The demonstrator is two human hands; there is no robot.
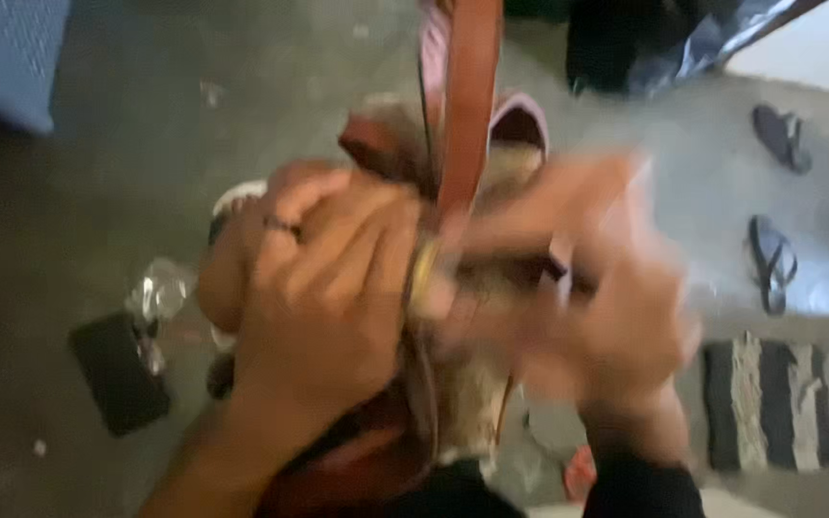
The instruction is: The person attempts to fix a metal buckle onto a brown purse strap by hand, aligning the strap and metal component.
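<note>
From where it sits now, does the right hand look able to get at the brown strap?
Probably yes. The right hand, blurred, is right beside the brown strap, which runs up between both hands with nothing between them. The left hand grips near the metal ring below.

Centre of the frame: left hand, ring on one finger, wrapped around a brown leather bag; right hand, blurred, just beside it on a brown strap running to the top edge. At right on the grey floor: two sandals, striped mat. Lower left: dark flat case.
</note>
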